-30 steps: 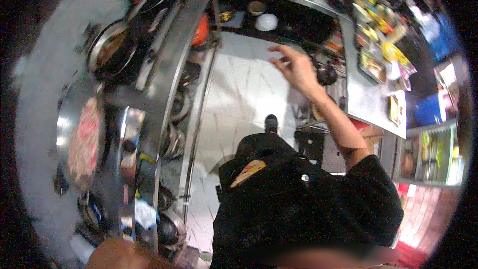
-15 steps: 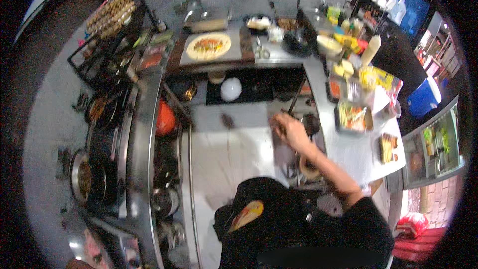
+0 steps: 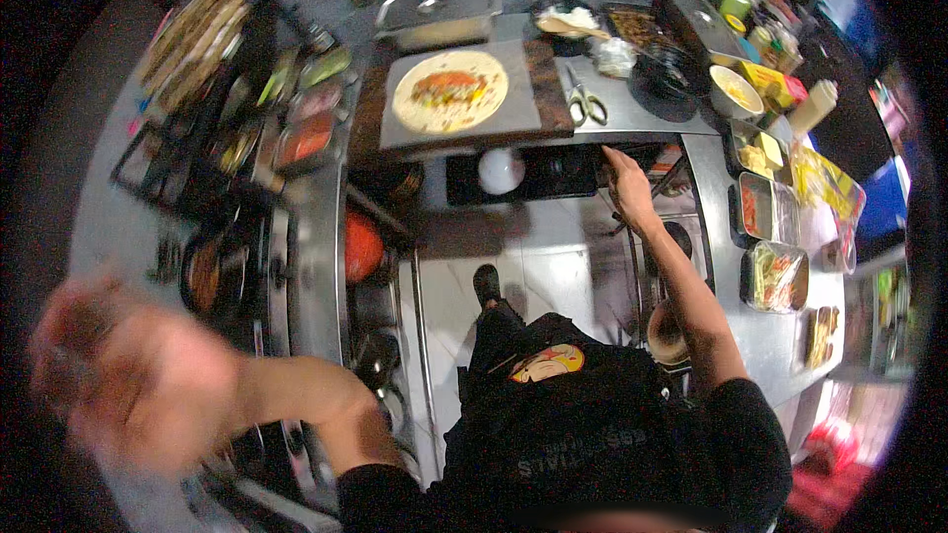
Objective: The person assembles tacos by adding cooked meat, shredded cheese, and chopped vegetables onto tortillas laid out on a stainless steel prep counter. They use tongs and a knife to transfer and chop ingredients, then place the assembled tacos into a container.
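Held out at left, large and blurred: the left hand, in front of the left surface and near a dark pan. Cannot tell its fingers as apart, together or clamped on anything. Held forward, just below the near edge of the far surface: the right hand, fingers bent and close together; cannot tell of any grip. Just left of it, lower down, a black tray bearing a white bowl.

Laid flat on pale paper, over a dark wooden board along the far surface's near edge: a round flatbread, topped across the middle with an orange, green and yellow filling. Just beside the board's right edge, scissors. Behind the board, a metal container; right of that, a black bowl of white food with a wooden spoon. Near the inner edge of the right surface, a tray of shredded vegetables.
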`<move>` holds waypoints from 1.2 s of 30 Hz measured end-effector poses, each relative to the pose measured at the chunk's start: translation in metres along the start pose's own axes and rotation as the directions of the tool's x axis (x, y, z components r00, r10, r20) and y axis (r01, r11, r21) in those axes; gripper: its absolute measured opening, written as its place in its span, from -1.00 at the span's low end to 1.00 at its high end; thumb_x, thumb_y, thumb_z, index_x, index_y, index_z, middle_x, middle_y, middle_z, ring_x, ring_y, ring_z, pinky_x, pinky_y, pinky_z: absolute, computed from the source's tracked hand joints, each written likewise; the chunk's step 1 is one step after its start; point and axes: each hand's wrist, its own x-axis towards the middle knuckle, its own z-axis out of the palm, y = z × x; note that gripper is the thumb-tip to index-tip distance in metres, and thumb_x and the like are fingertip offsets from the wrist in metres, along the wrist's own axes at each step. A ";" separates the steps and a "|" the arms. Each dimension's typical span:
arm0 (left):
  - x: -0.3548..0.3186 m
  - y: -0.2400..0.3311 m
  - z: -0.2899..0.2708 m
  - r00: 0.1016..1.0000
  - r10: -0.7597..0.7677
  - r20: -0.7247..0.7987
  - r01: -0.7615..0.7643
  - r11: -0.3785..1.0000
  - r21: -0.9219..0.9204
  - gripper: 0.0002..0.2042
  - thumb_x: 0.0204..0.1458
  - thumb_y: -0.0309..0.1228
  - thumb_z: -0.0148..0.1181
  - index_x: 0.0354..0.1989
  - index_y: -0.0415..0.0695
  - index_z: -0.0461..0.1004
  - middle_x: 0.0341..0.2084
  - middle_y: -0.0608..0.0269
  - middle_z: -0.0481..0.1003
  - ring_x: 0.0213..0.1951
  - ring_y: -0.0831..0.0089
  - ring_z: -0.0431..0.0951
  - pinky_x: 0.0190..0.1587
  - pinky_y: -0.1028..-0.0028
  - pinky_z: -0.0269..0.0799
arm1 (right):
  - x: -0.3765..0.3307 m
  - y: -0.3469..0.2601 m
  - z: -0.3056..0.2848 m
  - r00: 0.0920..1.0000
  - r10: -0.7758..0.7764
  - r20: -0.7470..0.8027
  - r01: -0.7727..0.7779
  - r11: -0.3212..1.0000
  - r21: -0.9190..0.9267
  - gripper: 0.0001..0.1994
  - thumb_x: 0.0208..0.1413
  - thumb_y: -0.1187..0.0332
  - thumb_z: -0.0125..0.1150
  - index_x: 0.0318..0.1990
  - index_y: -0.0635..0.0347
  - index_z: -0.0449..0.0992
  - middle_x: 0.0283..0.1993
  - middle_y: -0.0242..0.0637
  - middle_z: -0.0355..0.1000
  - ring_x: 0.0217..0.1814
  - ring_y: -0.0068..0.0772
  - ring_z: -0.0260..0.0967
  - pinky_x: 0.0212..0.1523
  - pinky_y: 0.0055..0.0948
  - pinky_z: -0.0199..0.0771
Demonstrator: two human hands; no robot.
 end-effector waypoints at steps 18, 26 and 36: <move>-0.201 -0.422 -0.237 0.291 -0.918 0.270 0.180 0.330 0.927 -0.80 0.13 -0.52 0.04 -0.09 -0.24 0.47 -0.12 0.08 0.47 -0.13 0.25 0.47 -0.07 0.33 0.40 | 0.115 0.112 0.072 0.908 0.408 -0.098 -0.398 0.764 -0.507 -0.65 0.08 0.25 0.03 0.05 0.01 0.41 -0.09 -0.16 0.38 -0.04 -0.15 0.36 -0.13 -0.19 0.43; -0.288 -0.377 -0.104 0.117 -0.861 0.495 0.309 0.506 0.806 -0.79 0.16 -0.52 0.03 -0.05 -0.25 0.42 -0.10 0.16 0.46 -0.13 0.33 0.46 -0.09 0.41 0.39 | 0.030 0.026 -0.066 0.630 0.768 -0.116 -0.765 0.587 -0.264 -0.72 0.03 0.30 0.08 -0.06 0.01 0.51 -0.28 -0.22 0.45 -0.23 -0.13 0.40 -0.23 -0.19 0.39; -0.562 -0.182 0.078 -0.569 -0.393 0.722 0.577 0.435 0.691 -0.76 0.02 -0.44 0.09 -0.14 -0.20 0.49 -0.20 -0.04 0.49 -0.14 0.11 0.49 -0.09 0.29 0.41 | -0.289 0.275 -0.284 0.314 0.718 -0.620 -0.941 0.149 -0.305 -0.54 0.15 0.16 0.04 0.16 0.14 0.28 -0.02 -0.04 0.41 0.00 -0.03 0.35 0.01 -0.17 0.35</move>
